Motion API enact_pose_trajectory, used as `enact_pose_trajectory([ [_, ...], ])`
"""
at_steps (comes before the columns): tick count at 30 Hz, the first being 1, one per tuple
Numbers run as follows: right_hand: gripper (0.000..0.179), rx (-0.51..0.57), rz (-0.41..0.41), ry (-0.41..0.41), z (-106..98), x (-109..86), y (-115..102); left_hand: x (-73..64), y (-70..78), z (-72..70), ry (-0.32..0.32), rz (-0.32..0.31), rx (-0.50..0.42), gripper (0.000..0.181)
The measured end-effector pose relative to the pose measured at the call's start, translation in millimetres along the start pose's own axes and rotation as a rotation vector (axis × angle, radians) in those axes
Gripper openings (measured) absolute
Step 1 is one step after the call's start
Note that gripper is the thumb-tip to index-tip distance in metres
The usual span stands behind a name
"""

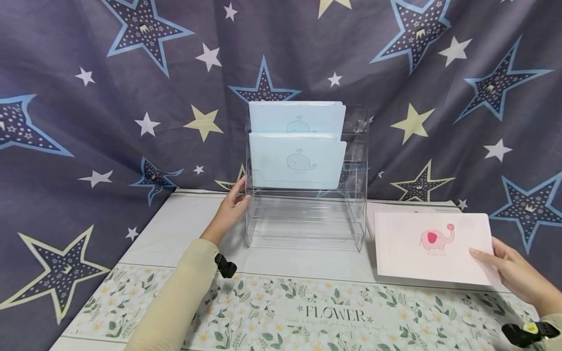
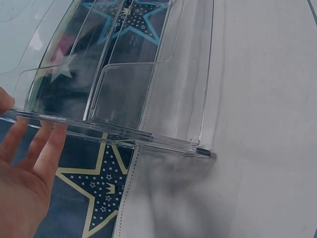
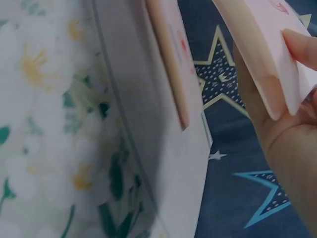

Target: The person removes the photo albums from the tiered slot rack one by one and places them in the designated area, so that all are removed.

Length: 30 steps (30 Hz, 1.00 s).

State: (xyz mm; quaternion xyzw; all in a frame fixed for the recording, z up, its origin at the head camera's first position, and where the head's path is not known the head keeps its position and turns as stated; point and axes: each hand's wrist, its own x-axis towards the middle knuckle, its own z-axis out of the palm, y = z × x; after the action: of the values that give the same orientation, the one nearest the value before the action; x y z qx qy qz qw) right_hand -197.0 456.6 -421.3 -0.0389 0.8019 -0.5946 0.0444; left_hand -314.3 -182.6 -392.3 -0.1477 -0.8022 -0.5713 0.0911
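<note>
A clear plastic tiered rack stands on the table. Light blue notebooks with a whale drawing lean in its upper two tiers. At the rack's left side my left hand holds the side panel, thumb over the edge and fingers against the outside. To the right of the rack, my right hand grips a pink elephant notebook by its right end, above the table. Its cream page edges show in the right wrist view, with the thumb on the cover.
More pink notebooks lie on the white table behind the held one. A floral mat marked FLOWER runs along the front. Behind the table hangs a dark curtain with stars.
</note>
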Motion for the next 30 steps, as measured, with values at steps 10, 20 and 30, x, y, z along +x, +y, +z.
enact_pose_trajectory([
  [10, 0.059, -0.008, 0.176, -0.098, -1.7, -2.8, 9.4, -15.4, 35.2, -1.3, -0.024, -0.008, -0.002, 0.062],
  [20, 0.022, 0.109, 0.277, -0.176, -8.6, -5.1, 20.0, -6.6, 7.6, -0.5, -0.006, 0.006, -0.005, 0.063],
  [30, 0.071, -0.003, 0.388, -0.152, -8.6, -0.4, 21.0, -2.9, -2.9, -0.1, 0.008, 0.004, 0.013, 0.062],
])
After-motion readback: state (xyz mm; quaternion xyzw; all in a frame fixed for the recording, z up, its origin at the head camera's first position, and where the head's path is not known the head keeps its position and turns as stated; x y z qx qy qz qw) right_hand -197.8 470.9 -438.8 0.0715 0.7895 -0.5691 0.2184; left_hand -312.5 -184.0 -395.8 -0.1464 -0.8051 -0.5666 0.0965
